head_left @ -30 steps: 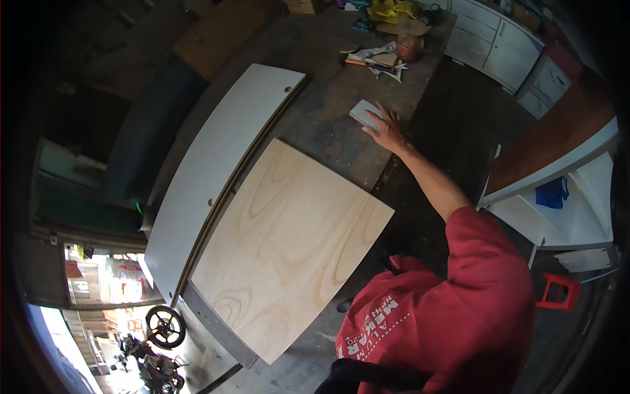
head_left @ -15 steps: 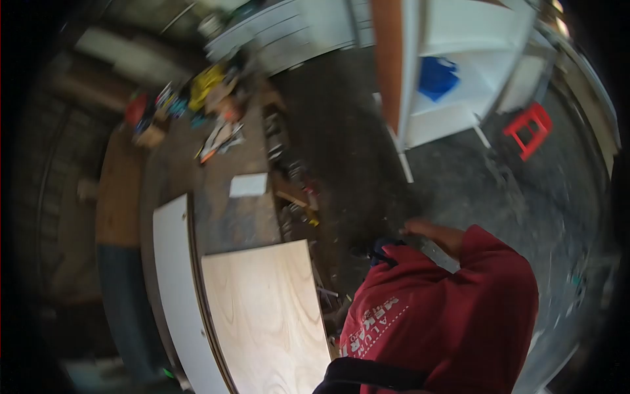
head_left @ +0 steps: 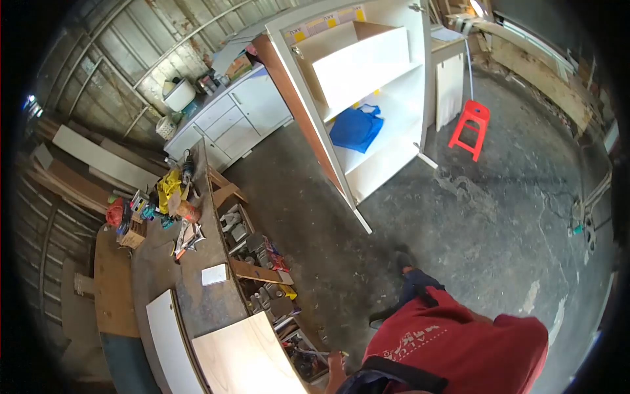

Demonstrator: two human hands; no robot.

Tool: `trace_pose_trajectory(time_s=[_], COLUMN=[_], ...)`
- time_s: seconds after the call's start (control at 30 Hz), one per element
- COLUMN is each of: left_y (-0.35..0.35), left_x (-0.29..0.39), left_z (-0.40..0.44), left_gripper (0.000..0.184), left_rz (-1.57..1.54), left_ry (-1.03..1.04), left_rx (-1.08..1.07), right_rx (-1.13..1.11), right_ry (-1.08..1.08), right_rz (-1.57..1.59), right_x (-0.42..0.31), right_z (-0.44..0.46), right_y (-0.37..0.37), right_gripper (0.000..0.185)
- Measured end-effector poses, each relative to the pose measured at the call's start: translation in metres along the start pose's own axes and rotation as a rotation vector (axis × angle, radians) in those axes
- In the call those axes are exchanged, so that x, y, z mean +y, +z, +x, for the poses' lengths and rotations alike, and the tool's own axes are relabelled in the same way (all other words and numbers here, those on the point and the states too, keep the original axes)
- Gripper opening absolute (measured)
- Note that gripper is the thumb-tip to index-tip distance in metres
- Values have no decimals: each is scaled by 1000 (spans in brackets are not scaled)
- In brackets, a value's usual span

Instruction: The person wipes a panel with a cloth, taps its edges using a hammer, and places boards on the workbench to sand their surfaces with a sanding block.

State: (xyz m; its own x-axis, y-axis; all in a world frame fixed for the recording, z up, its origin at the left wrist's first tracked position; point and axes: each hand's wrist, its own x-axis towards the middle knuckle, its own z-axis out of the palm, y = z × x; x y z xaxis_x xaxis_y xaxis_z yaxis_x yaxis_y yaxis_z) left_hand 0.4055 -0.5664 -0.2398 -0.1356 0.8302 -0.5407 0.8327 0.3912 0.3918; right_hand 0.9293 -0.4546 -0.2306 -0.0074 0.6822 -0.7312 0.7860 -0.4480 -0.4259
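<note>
My left hand (head_left: pixel 336 369) shows low in the view, beside the bench's right edge and close to the plywood panel. Its fingers look curled, with a small pale thing at their tips that is too small to name. My right hand is hidden behind my red shirt. The pale plywood panel (head_left: pixel 246 358) lies on the workbench (head_left: pixel 203 295), next to a long white board (head_left: pixel 172 341). A small white rectangular piece (head_left: pixel 214 274) sits farther up the bench.
A tall white cabinet (head_left: pixel 387 172) stands ahead on the floor, with a blue bag (head_left: pixel 357 129) on its shelf. A red stool (head_left: pixel 470 129) is to its right. Cluttered tools and a yellow bag (head_left: pixel 168 188) cover the bench's far end. Shelves under the bench hold several items (head_left: pixel 269 299).
My view has swung up and become sharper, showing more of the room. My right hand, stretched forward before, has dropped out of sight. My left hand has come into view by the bench.
</note>
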Motion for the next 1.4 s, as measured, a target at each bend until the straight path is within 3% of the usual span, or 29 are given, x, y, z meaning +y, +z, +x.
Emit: trace_pose_trajectory(time_s=[0.2,0.27,0.33,0.37,0.4,0.43,0.5,0.53,0.57,0.6,0.63,0.67,0.7,0.73,0.87,0.9,0.97,1.0,1.03,1.07,1.1,1.13,1.23,1.3,1.4], left_y=[25,44,41,26,2,-32,-161,-231,-321,-394,-452,-515,-572,-622,-792,-811,-858,-882,-906,-922,-904,-909,-913,-916,-927], left_x=[93,140,197,225,231,255,362,407,463,523,544,569,596,622,697,717,735,747,762,774,782,789,799,800,796], left_z=[71,123,163,190,203,223,222,227,201,168,175,167,157,159,199,211,262,291,311,326,325,332,338,341,344], left_gripper=[13,13,14,15,18,19,22,20,24,25,25,27,29,31,40,42,51,53,54,56,55,57,63,67,67], left_rz=[319,-51,208,825,219,-189,-1161,-1216,-856,-749,-778,-612,-499,-549,-434,-546,-486,-471,-319,-165,-195,-173,-1,-237,-348], left_ry=[594,416,386,486,433,338,241,545,651,633,780,864,855,982,1003,1056,859,800,601,401,376,303,318,203,195], left_rx=[274,258,205,167,293,275,368,517,656,818,960,1055,1135,1180,1239,1188,1129,1081,912,738,765,618,625,534,490], right_rx=[102,110,139,164,203,289,278,277,371,364,410,458,456,490,490,492,495,456,416,377,340,303,274,289,329], right_ry=[-39,-143,-338,-444,-563,-100,-164,-211,-118,-126,-120,-113,-118,-116,-135,-122,-157,-103,-52,-53,-56,-24,107,195,296], right_rz=[35,-45,-223,-332,-451,97,-17,-114,3,-4,10,25,22,10,65,68,-149,-38,77,-11,-98,-103,0,74,160], right_x=[75,110,140,157,174,135,148,157,139,133,129,122,113,102,66,62,42,36,30,26,23,16,-13,-24,-36], right_z=[21,50,84,100,123,95,136,157,142,147,155,162,167,167,199,203,219,221,222,223,226,221,207,201,199], right_y=[-56,-79,-117,-135,-160,-195,-243,-258,-286,-306,-325,-339,-352,-365,-373,-358,-344,-329,-311,-294,-276,-264,-245,-234,-227], right_gripper=[47,47,46,46,45,37,36,36,36,36,36,36,36,34,32,32,30,31,32,32,32,33,33,33,33])
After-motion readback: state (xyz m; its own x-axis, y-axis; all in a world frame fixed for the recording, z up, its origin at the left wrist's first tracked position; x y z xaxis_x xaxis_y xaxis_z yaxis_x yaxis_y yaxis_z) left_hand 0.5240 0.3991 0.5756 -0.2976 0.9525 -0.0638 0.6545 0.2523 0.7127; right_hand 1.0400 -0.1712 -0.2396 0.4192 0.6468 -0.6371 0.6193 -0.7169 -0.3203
